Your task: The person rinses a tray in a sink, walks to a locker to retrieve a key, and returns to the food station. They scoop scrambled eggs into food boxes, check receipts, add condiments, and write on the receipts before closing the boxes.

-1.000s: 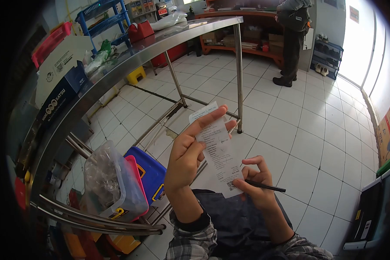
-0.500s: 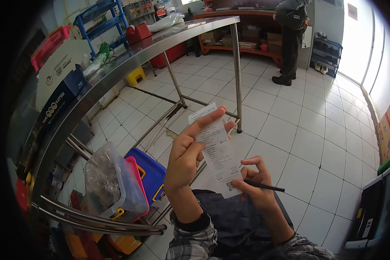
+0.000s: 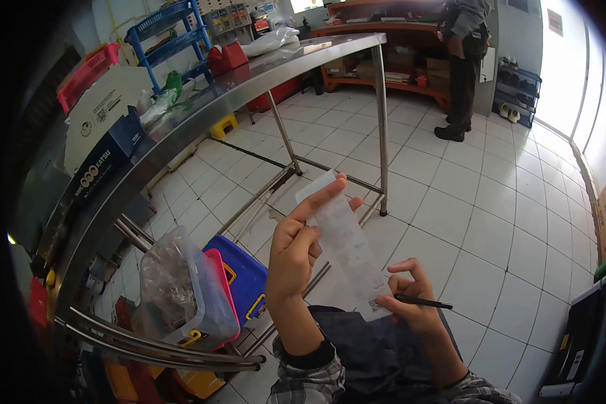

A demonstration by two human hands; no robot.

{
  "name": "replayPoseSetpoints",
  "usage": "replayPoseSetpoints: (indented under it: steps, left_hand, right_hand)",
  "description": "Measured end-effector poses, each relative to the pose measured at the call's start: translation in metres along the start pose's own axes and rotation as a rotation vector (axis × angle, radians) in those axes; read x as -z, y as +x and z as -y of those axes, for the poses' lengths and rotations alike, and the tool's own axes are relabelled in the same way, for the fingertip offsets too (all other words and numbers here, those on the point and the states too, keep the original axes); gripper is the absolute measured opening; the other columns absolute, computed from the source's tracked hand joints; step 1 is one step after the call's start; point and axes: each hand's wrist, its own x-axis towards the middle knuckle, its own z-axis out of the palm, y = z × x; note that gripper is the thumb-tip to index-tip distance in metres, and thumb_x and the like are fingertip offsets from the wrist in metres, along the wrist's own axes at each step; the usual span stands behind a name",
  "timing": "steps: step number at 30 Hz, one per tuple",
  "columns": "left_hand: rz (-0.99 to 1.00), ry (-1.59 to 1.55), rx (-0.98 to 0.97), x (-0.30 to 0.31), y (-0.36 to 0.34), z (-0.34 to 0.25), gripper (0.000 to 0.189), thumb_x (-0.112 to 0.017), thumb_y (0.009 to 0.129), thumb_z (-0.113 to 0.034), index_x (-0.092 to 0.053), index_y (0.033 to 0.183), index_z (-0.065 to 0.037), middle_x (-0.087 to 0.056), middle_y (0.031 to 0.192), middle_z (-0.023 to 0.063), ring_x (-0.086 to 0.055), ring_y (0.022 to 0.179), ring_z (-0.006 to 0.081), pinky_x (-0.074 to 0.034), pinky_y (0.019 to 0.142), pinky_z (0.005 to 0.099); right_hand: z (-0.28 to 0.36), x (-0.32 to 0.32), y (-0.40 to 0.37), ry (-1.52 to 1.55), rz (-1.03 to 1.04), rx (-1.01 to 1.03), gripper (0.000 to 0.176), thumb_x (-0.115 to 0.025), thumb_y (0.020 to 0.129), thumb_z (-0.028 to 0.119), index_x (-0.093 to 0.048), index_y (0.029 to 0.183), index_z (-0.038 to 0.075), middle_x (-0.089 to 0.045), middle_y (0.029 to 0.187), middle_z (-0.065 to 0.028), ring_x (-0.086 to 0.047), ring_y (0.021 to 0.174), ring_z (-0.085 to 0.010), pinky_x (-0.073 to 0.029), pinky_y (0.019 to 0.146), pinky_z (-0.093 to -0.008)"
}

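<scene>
A long white paper receipt (image 3: 351, 252) slants between my two hands in the middle of the head view. My left hand (image 3: 295, 252) grips its upper part, with the index finger stretched across the paper's front. At the lower end, my right hand (image 3: 416, 306) pinches the corner near a small printed code. A black pen (image 3: 427, 301) also lies in the right hand, its one end sticking out to the right. The print on the receipt is too blurred to read. Dark cloth (image 3: 367, 350) covers my lap below the hands.
A steel table (image 3: 303, 55) curves along the left and back, with boxes and bags on it. Under it stand a clear plastic bin (image 3: 188, 289) and a blue lid (image 3: 239, 273). A person (image 3: 461, 74) stands at the back right near a shoe rack (image 3: 517, 91).
The view has shifted slightly, so hands and room appear a little lower and further right. Both hands keep their hold on the receipt, whose print has blurred. The standing person's arm has changed position.
</scene>
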Motion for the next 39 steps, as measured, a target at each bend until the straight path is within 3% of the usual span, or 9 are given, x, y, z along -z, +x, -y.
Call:
replayPoseSetpoints:
  steps: [7, 16, 19, 23, 29, 31, 33, 36, 39]
  left_hand:
    - [-0.075, 0.085, 0.087, 0.033, 0.02, 0.065, 0.036, -0.039, 0.091, -0.002, -0.055, 0.123, -0.002, -0.053, 0.13, 0.0077, -0.06, 0.102, 0.0178, -0.049, 0.088, 0.0277]
    - [-0.118, 0.715, 0.047, 0.03, 0.064, 0.098, 0.027, -0.048, 0.093, -0.011, -0.059, 0.115, 0.0, -0.064, 0.106, 0.0143, -0.061, 0.07, 0.0131, -0.051, 0.066, 0.0247]
    - [-0.001, 0.506, 0.116, 0.024, 0.075, 0.058, 0.027, -0.049, 0.092, -0.011, -0.059, 0.115, 0.0, -0.066, 0.097, 0.0124, -0.061, 0.071, 0.0124, -0.051, 0.064, 0.0262]
    - [0.184, 0.29, 0.684, 0.019, 0.042, 0.049, 0.031, -0.05, 0.092, -0.016, -0.055, 0.121, -0.005, -0.068, 0.085, 0.0115, -0.066, 0.074, 0.0133, -0.052, 0.063, 0.0259]
    - [0.071, 0.403, 0.749, -0.008, 0.033, -0.122, 0.029, -0.046, 0.094, -0.017, -0.06, 0.118, -0.009, -0.064, 0.09, 0.0084, -0.06, 0.082, 0.0154, -0.047, 0.071, 0.032]
    - [-0.262, 0.054, 0.902, 0.008, 0.063, -0.167, 0.029, -0.052, 0.093, -0.024, -0.06, 0.119, -0.015, -0.064, 0.085, 0.0102, -0.063, 0.086, 0.0164, -0.047, 0.068, 0.0301]
    - [-0.378, 0.305, 0.745, 0.037, 0.097, -0.202, 0.035, -0.049, 0.093, -0.012, -0.051, 0.127, -0.006, -0.066, 0.087, 0.0089, -0.058, 0.068, 0.0089, -0.051, 0.068, 0.026]
    - [-0.459, 0.646, 0.234, 0.08, 0.138, -0.225, 0.047, -0.05, 0.094, -0.022, -0.038, 0.138, -0.014, -0.038, 0.133, 0.0333, -0.048, 0.12, 0.0284, -0.046, 0.09, 0.0367]
    - [-0.492, 0.78, 0.348, 0.089, 0.15, -0.26, 0.053, -0.047, 0.095, -0.028, -0.029, 0.143, -0.017, -0.03, 0.139, 0.0317, -0.034, 0.124, 0.0507, -0.033, 0.1, 0.0463]
  right_hand:
    - [-0.005, 0.077, 0.004, -0.222, -0.17, -0.075, 0.043, -0.07, 0.072, -0.006, -0.046, 0.105, 0.004, -0.051, 0.063, -0.001, -0.051, 0.054, -0.0073, -0.043, 0.046, -0.0211]
    - [0.13, 0.06, 0.136, -0.62, -0.175, 0.18, 0.041, -0.071, 0.068, -0.003, -0.047, 0.1, 0.004, -0.053, 0.065, -0.0026, -0.057, 0.058, -0.0098, -0.048, 0.047, -0.0215]
    - [0.159, 0.025, 0.167, -0.718, -0.046, 0.168, 0.038, -0.072, 0.072, -0.003, -0.048, 0.101, 0.003, -0.055, 0.071, -0.0041, -0.06, 0.066, -0.0108, -0.053, 0.064, -0.0257]
    - [0.204, 0.015, 0.168, -0.769, 0.17, -0.157, 0.035, -0.074, 0.076, 0.005, -0.052, 0.103, 0.001, -0.058, 0.074, -0.0053, -0.061, 0.073, -0.0106, -0.054, 0.069, -0.0262]
    - [0.262, -0.049, 0.176, -0.597, 0.183, -0.393, 0.033, -0.071, 0.075, -0.004, -0.052, 0.102, 0.001, -0.062, 0.078, -0.0049, -0.059, 0.074, -0.0099, -0.051, 0.067, -0.0249]
    - [0.264, -0.074, 0.192, -0.537, 0.17, -0.364, 0.033, -0.071, 0.076, -0.003, -0.051, 0.103, 0.001, -0.059, 0.075, -0.0035, -0.057, 0.07, -0.0083, -0.048, 0.064, -0.0233]
    - [0.265, -0.111, 0.213, -0.454, 0.094, -0.303, 0.033, -0.068, 0.078, -0.002, -0.05, 0.105, 0.002, -0.055, 0.072, -0.0016, -0.053, 0.066, -0.0063, -0.043, 0.06, -0.0215]
    - [0.256, -0.166, 0.252, -0.415, 0.021, -0.139, 0.031, -0.064, 0.08, -0.003, -0.048, 0.106, 0.004, -0.053, 0.073, -0.0008, -0.051, 0.066, -0.0055, -0.041, 0.059, -0.0209]
    - [0.204, -0.182, 0.299, -0.458, 0.118, -0.028, 0.033, -0.064, 0.08, -0.003, -0.046, 0.107, 0.004, -0.057, 0.077, -0.0027, -0.055, 0.068, -0.01, -0.043, 0.059, -0.0225]
